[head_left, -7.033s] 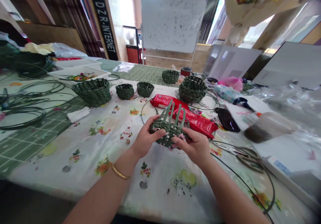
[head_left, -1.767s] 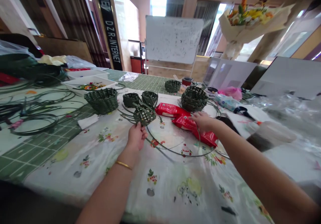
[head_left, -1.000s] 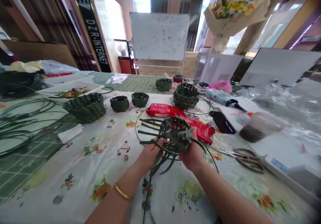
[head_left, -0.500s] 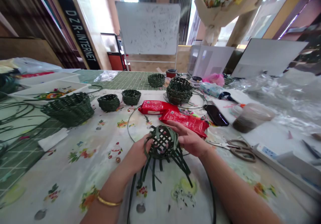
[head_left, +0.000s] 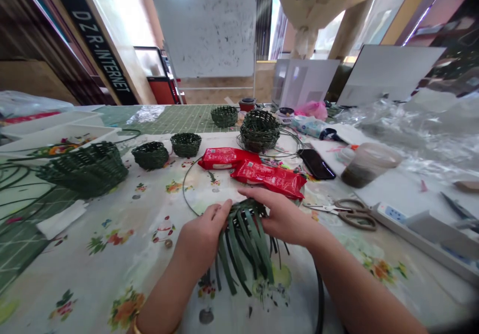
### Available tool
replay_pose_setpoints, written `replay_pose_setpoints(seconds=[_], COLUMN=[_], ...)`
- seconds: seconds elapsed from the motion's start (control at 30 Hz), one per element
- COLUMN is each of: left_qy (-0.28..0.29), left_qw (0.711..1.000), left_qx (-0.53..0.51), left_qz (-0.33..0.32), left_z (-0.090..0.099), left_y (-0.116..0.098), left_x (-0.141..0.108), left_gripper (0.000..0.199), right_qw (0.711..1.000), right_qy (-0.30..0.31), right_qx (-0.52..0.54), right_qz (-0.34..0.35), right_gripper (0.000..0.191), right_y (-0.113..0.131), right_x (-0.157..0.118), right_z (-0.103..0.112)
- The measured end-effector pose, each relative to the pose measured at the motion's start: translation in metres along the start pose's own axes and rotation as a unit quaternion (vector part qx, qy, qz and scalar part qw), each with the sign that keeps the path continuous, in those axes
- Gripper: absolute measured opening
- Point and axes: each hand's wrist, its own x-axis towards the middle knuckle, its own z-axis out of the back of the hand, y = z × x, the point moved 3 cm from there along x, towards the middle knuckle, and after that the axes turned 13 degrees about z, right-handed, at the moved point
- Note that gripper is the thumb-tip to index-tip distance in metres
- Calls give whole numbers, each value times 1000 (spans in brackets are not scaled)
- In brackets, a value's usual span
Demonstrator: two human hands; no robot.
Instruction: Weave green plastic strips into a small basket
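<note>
Between my hands is a small, part-woven dark green basket [head_left: 247,229], tilted so that its loose flat strips hang down toward me. My left hand [head_left: 205,229] grips its left rim, thumb and fingers pressed together. My right hand [head_left: 280,219] holds the right side, with the thumb near the weave and the fingers reaching behind it. Just beyond my right hand lie two red packets, a front one [head_left: 269,177] and a rear one [head_left: 228,158]. A long dark strand [head_left: 319,294] curves over the flowered tablecloth under my right forearm.
Scissors [head_left: 355,213] lie right of my right hand, near a power strip [head_left: 396,219]. Behind them are a phone [head_left: 316,163] and a plastic cup of dark stuff [head_left: 368,164]. Woven baskets stand left, a large one [head_left: 88,169] and a small one [head_left: 150,155]; a stack [head_left: 259,130] stands behind.
The basket has been turned: its open lattice faced me before, and now the hanging strips do. Both hands have shifted their hold on it. The view has moved slightly.
</note>
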Motion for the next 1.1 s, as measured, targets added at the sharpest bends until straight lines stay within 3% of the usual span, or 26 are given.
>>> replay_pose_setpoints(seconds=[0.13,0.33,0.47,0.53,0.63,0.8,0.97,1.1], left_qy=[-61,-119,-124,-98,-12,131,196,225], left_qw=[996,992,990,993,997,980,945,931], left_qx=[-19,-40,-58,-67,-67,-100,-225,-252], left_qz=[-61,-34,-37,-23,25,110,136,140], left_z=[4,12,17,15,6,-9,-9,-8], left_y=[-14,-15,-13,-12,-11,-10,-8,-6], left_x=[-3,-4,-4,-3,-2,-1,2,2], left_gripper=[41,53,45,40,38,39,41,45], right_qw=[986,954,947,961,978,988,986,987], right_qy=[5,-67,-129,-124,-82,-14,-14,-19], right_qx=[-150,-245,-258,-232,-188,-142,-160,-151], right_qz=[71,161,140,87,26,56,38,55], right_gripper=[41,28,24,24,29,28,20,21], right_y=[14,11,11,6,-2,-8,-8,-11], right_x=[2,-2,-4,-3,0,5,4,4], right_z=[-3,-9,-22,-25,-24,-16,-19,-21])
